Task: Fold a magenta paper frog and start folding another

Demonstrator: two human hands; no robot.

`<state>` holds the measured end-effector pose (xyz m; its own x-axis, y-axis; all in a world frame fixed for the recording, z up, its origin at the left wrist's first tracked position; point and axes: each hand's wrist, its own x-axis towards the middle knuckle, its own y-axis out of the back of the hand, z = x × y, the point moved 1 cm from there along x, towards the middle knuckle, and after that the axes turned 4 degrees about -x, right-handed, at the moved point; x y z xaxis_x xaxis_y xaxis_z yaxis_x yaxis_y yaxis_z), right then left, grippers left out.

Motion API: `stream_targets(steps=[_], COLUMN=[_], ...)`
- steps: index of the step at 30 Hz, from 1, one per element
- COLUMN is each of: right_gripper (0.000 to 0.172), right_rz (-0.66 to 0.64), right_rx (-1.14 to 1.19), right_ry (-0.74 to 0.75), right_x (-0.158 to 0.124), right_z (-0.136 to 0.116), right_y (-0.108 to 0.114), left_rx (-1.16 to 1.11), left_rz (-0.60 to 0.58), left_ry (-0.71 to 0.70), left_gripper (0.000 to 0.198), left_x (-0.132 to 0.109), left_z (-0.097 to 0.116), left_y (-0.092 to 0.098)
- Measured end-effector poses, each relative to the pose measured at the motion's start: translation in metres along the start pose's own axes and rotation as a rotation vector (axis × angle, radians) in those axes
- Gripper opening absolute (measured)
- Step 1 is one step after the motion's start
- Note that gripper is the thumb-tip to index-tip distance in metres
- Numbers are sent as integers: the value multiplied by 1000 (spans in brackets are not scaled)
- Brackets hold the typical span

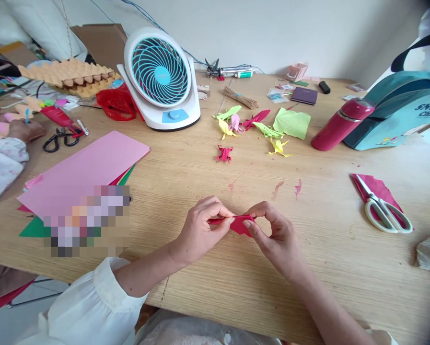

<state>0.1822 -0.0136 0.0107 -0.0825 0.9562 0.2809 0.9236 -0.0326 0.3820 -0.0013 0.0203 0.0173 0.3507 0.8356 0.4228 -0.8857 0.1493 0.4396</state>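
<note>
A small folded piece of red paper (239,224) lies low over the wooden table (207,287), pinched from both ends. My left hand (200,227) grips its left end between thumb and fingers. My right hand (275,235) pinches its right edge with thumb and forefinger. Both hands are closed on the paper, just above the table near its front edge.
A red origami frog (224,154) and several yellow, green and pink folded figures (258,127) lie further back. A stack of coloured sheets (88,175) lies left, white scissors (385,208) on red paper right, a fan (160,76), a red flask (340,124). Another person's hand (18,129) is at far left.
</note>
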Motion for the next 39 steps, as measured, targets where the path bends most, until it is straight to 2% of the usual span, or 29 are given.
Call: stream_targets(steps=[6,12,17,21,22,25,28,30,32,35,39], right_gripper=[11,11,12,8,2,21,26,30,35,35,32], right_rz=[2,-10,-69,-85,-59,125,304,252,100,-69,-52], right_rx=[8,-25,-79,-91,-77,40,190,229,255,322,365], right_ry=[-3,65,91,89,81,8,-127,-195,-214,-213,-232], right_x=[0,1,1,0,1,2,2,3,3,2,-1], right_z=[0,2,0,-4,-4,4,17,23,22,15,13], right_y=[2,4,1,0,2,9,12,7,-2,-18,-29], left_rx=[-90,-114,-122,-156,-188,-404,-749,-958,-1126,-1246,-1261], left_rz=[-33,-81,-146,-177,-160,-16,156,216,244,255,299], left_ry=[81,82,61,95,132,317,552,684,774,815,848], left_gripper=[12,12,7,13,14,20,31,37,41,42,42], left_x=[-1,0,0,3,4,8,12,14,15,14,10], left_z=[0,-3,-7,-7,-7,-14,-24,-28,-28,-21,-11], left_y=[-2,-3,-3,0,2,5,5,0,-7,-22,-42])
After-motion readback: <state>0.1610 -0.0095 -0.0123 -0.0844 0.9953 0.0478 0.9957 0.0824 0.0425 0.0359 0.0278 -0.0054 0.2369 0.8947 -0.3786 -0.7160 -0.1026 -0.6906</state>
